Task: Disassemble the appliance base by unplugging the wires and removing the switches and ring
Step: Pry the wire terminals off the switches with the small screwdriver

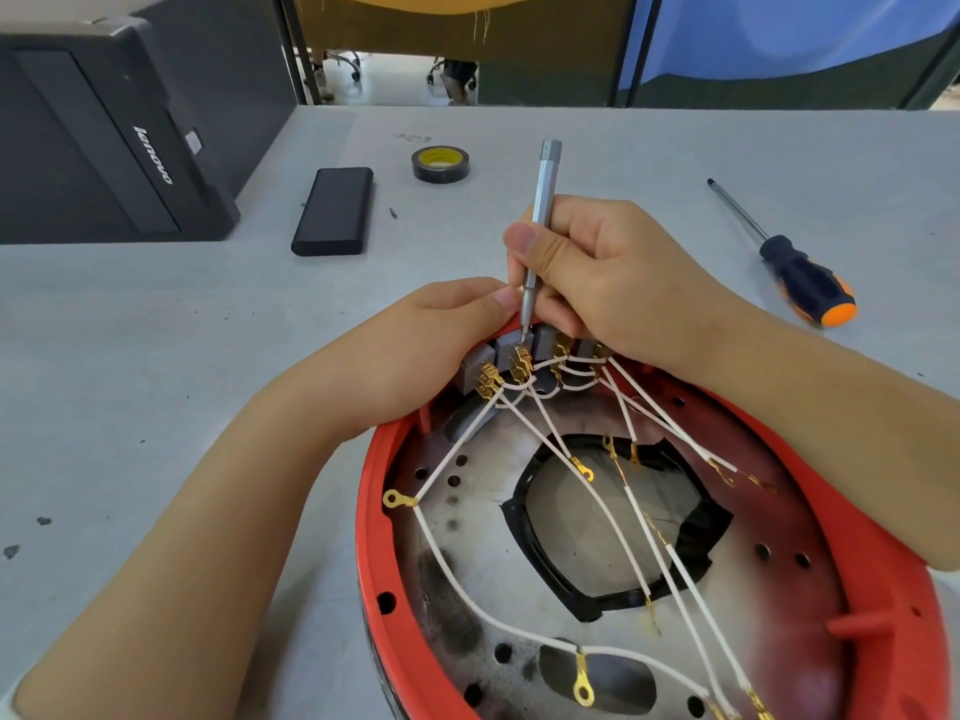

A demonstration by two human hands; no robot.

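1. Taking the red round plastic appliance base as the landmark, lying open side up on the grey table: a black computer case, a flat black rectangular box and a black roll of tape with a yellow core are sitting well beyond its far rim

2. The left hand is curling over the base's far rim beside the row of grey block switches with brass terminals, its thumb pressing near the tool; it looks to be bracing the switches, though its fingers are hidden behind the rim

3. The right hand is gripping a slim silver metal screwdriver like a pen, nearly upright, with the tip resting at the second switch from the left

4. The white insulated wires with gold ring ends are fanning from the switches across the base's metal floor and over the black-taped central opening; most switch plugs appear to be still attached, so the task seems early

5. Likely risks: the tip slipping off the brass tab and jabbing the left thumb lying just beside it; too much levering bending a terminal or cracking a switch; tugging a wire rather than its plug and tearing it from the crimp

6. A large screwdriver with a black and orange handle is lying beyond the base's right side
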